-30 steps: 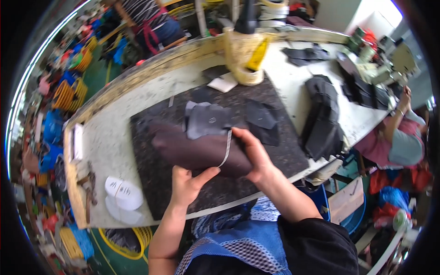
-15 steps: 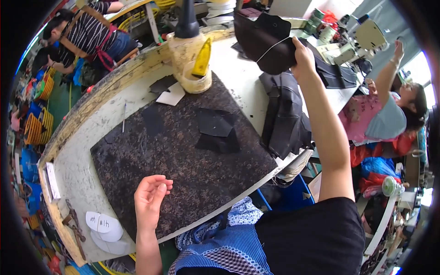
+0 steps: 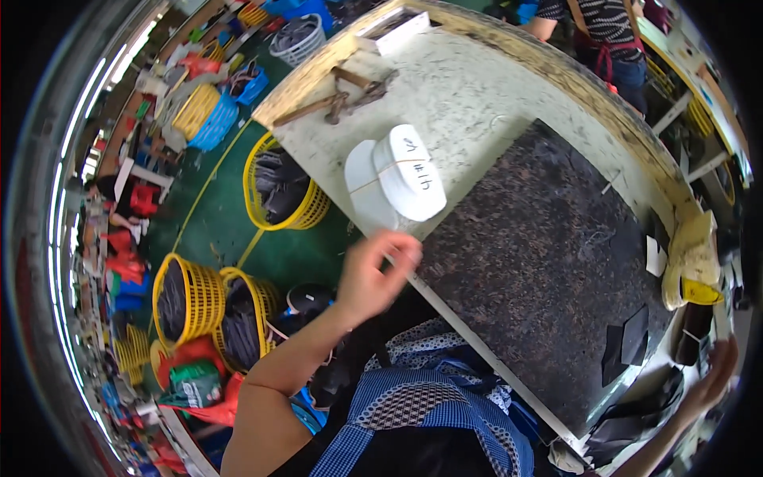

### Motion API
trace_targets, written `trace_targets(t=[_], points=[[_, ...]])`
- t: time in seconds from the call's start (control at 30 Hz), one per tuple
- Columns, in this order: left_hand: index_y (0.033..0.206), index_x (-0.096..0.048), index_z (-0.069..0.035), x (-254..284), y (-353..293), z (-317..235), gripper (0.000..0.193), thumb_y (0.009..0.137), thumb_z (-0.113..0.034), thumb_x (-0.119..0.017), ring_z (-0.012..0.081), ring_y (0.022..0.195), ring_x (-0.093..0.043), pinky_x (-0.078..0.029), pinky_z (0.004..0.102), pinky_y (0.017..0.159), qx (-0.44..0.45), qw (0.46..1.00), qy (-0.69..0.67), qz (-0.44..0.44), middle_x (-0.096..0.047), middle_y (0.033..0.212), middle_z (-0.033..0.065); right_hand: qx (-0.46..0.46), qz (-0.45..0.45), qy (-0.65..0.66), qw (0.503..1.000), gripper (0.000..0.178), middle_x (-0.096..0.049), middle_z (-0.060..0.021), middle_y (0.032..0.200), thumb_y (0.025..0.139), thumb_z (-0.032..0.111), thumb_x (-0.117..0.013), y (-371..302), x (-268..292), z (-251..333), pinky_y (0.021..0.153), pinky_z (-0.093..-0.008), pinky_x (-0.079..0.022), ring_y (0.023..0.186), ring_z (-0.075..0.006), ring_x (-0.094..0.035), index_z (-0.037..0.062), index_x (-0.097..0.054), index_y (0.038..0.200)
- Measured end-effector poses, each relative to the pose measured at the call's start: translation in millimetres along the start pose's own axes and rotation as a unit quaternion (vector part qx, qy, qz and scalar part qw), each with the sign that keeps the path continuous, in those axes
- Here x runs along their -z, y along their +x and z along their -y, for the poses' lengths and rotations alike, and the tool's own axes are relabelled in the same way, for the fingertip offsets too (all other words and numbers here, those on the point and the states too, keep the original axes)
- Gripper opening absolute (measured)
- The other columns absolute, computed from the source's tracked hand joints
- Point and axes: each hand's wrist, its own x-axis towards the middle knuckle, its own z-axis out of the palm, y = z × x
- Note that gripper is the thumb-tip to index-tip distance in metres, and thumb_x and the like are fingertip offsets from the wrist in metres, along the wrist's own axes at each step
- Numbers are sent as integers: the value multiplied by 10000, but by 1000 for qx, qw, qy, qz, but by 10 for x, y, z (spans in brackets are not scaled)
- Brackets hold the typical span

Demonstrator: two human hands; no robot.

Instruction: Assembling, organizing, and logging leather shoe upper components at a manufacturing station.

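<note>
My left hand hovers at the table's near edge, just below a banded stack of white rounded pieces. Its fingers curl toward the thumb, smeared by motion; nothing shows in them. Another white stack sits right beside the first. At the far right my right hand has its fingers stretched out and holds nothing visible. Close by it lies a dark bundle tied with a light string. Two black flat pieces rest on the dark speckled mat.
Hammers and a white open box lie at the table's far left. A cream pot with a yellow tool stands at the right. Yellow baskets of black pieces stand on the green floor. Another person works beyond the table.
The view has swung left. My right hand has let go of the dark tied bundle, which now lies down at the right. My left hand has come up to the white stacks.
</note>
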Motion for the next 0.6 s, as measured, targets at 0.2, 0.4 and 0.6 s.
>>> trace_targets(t=[0.2,0.4,0.6], points=[[1375,-434,-13,462,281,1131,568,944,-237,-728,172,961,-625,-535,315,793,168,974,-78,-128,-632,1146,142,228,379,272,855,667,-609,-174,1270,805,153,-774,-90,-2152,3412,997,-425,-518,1164,-365,-616,80,-498,1408],[1342,-498,26,222,751,1138,559,870,-138,-750,215,888,-636,-524,335,769,79,990,-29,-111,-650,1140,169,318,361,110,870,970,-428,-280,1480,785,305,-779,-590,-3651,4289,1039,-453,-490,1304,-429,-502,9,-256,1546],[1347,-530,-2,513,814,1316,452,945,-123,-697,188,924,-633,-530,315,808,101,979,-143,-107,-625,1229,132,309,386,147,857,823,-452,-255,1472,827,280,-738,-609,-3217,4281,1093,-446,-442,1332,-414,-470,-6,-352,1495]])
